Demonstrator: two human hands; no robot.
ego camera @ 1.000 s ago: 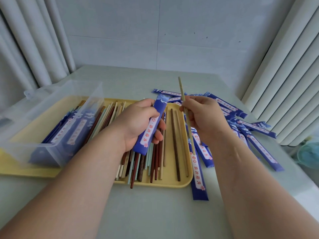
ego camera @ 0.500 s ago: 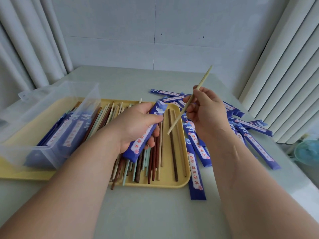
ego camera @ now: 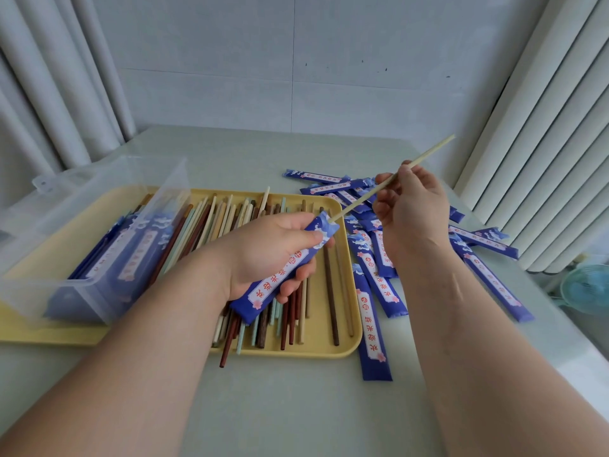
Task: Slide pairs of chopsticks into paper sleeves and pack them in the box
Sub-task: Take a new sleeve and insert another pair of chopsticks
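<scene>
The left hand is above the right half of the flat yellow plastic tray. Its fingers and thumb are curled round a blue paper sleeve with a white label and red characters. It holds this sleeve slanted, with the open end up and toward the right rim of the tray. The right hand is above the far right corner of the tray. It pinches one thin pale wooden chopstick between the thumb and the fingertips. The chopstick is tilted: its upper end points away from the tray to the right, and its lower tip is at the mouth of the sleeve. Whether the tip is already inside the paper, I cannot tell.

On the tray, under the left hand, lie many loose chopsticks in brown, cream, dark red and light green, mostly side by side. A clear plastic box stands on the left part of the tray, and more blue sleeves lie inside it. Just beside the right rim of the tray, on the pale grey-green worktop, lies a loose heap of flat blue sleeves. Some of them overlap each other, and one lies along the right rim.
</scene>
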